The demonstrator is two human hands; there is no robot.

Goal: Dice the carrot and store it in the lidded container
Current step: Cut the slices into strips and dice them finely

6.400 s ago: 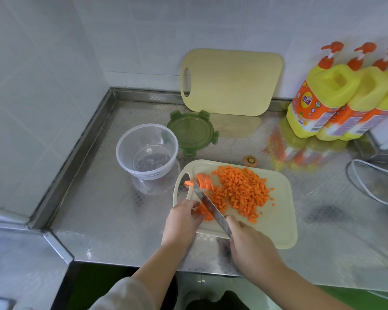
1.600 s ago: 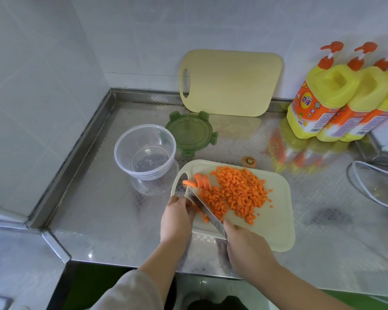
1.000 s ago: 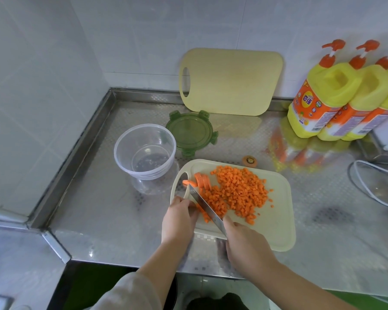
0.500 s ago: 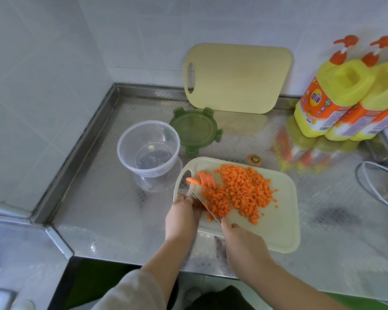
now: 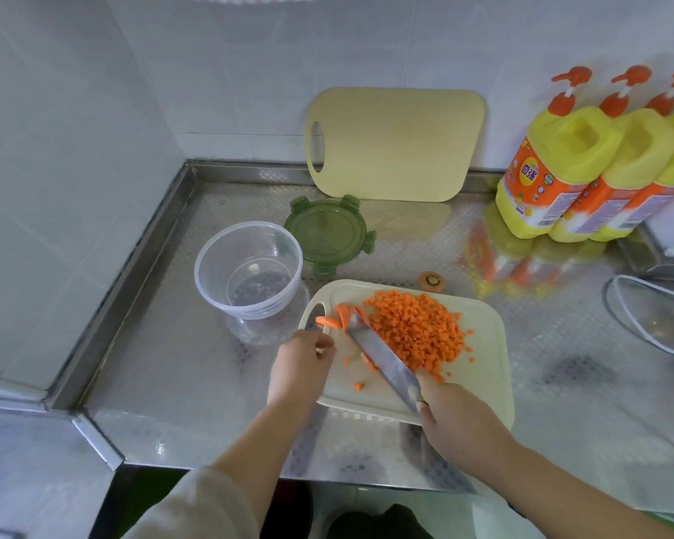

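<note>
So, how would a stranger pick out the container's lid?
On the steel counter, find the pale board leaning against the back wall. Just in front of its lower left corner lies the lid, flat beside the clear tub. It alone is green and round, with clip tabs.

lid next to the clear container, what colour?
Translucent green lid, lying flat on the steel counter behind the container; the head view, the only one, shows it.

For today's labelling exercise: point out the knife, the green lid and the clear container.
knife (image 5: 384, 361), head view, middle of blade.
green lid (image 5: 327, 231), head view, centre of top.
clear container (image 5: 205, 278), head view, left wall.
</note>
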